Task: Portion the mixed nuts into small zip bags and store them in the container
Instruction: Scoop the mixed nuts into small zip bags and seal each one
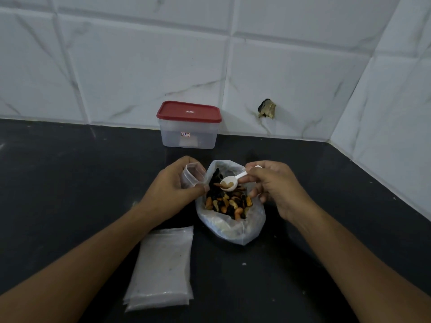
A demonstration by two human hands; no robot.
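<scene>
Right between both hands sits the open plastic bag (231,220) of mixed nuts (227,203), resting on the dark bench (70,183). The left hand (171,190) pinches a small clear zip bag (193,175) between thumb and fingers, its mouth held open and tilted toward the nuts, just beside the big bag's left rim. The right hand (272,185) grips the handle of a white scoop (231,183) with curled fingers; the scoop's bowl hovers over the nuts, close to the small bag's mouth, and carries a few pale pieces. Inside the big bag the nuts show as orange, tan and dark pieces heaped together.

Behind the hands, against the wall, stands a clear container (189,136) with a red lid (189,111) on it; a small label is stuck on its front, and what is inside cannot be made out. Near the left forearm, a stack of flat empty zip bags (163,266) lies on the bench. White marbled wall tiles (140,66) line the corner behind, with a chipped dark hole (267,108) to the right of the container.
</scene>
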